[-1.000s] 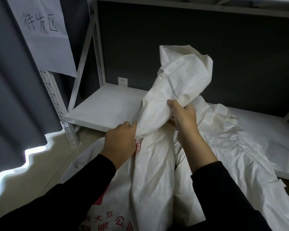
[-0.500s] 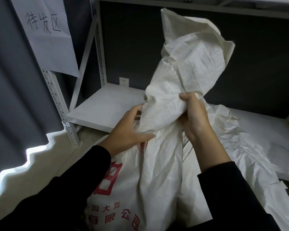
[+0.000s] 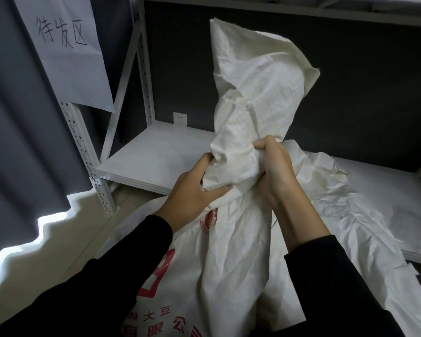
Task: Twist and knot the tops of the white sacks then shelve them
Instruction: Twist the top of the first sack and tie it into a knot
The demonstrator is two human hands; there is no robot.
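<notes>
The white sack (image 3: 229,276) stood at the centre of my view. Its printed body sat toward six o'clock, and its gathered neck (image 3: 231,166) rose toward twelve into a loose flare. I had both hands together, clamped on that neck. The left hand (image 3: 192,190) gripped it from eight o'clock with the thumb laid across the front. The right hand (image 3: 275,166) clenched it from three o'clock, slightly higher. I judged that opposed hold was meant to wind the fabric tight; no knot showed yet. A second sack (image 3: 350,203) lay slumped on the shelf (image 3: 156,154) at four o'clock. The shelf's bare board at ten o'clock looked like room for this one. A paper sign (image 3: 66,52) hung at eleven.
</notes>
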